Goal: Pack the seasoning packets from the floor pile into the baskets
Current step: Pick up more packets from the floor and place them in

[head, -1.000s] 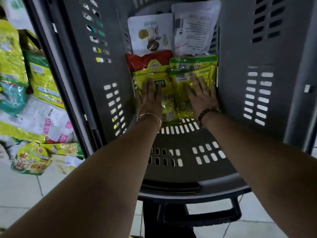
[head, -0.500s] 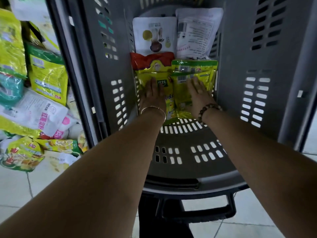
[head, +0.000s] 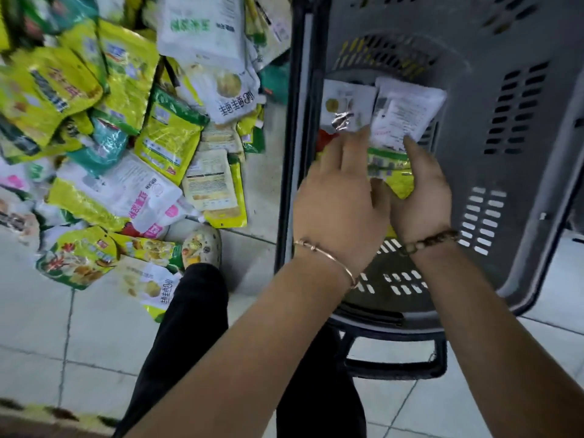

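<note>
Grey basket (near end bare)

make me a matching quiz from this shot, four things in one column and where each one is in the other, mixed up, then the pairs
Things:
1. white packets
2. beaded bracelet
3. packet pile
4. thin bangle

Places:
A. on the tiled floor, left of the basket
B. on the left wrist
C. at the far end inside the basket
D. on the right wrist

Pairs: 1-C, 2-D, 3-A, 4-B
</note>
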Tool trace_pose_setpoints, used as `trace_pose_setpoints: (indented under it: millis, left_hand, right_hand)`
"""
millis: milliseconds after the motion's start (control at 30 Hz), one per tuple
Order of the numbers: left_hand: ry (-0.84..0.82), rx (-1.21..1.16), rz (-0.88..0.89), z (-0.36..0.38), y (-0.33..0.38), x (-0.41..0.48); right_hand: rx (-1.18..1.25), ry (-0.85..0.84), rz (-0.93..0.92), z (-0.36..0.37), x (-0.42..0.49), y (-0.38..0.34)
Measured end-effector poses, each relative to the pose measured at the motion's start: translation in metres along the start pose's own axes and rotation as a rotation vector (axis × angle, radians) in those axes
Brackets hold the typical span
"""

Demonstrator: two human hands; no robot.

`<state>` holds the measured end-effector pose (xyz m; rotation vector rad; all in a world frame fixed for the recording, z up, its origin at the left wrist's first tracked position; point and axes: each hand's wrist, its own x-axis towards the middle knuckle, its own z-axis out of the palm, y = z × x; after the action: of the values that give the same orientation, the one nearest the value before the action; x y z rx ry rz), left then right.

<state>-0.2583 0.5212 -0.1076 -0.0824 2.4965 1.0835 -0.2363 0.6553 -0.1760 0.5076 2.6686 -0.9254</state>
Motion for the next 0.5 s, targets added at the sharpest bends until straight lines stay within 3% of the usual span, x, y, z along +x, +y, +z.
trace_pose_setpoints:
  millis: [333,500]
  left_hand:
    - [0.245,-0.035,-0.149,-0.135,-0.107,-0.036]
    - [0.294,-0.006,-0.343,-0.156,-0.199,-0.050]
  right_hand:
    - [0.148,-0.007,-0.299,0.025,-0.044,-0.153]
    - [0.131,-0.136,-0.281,0.098,-0.057,-0.188]
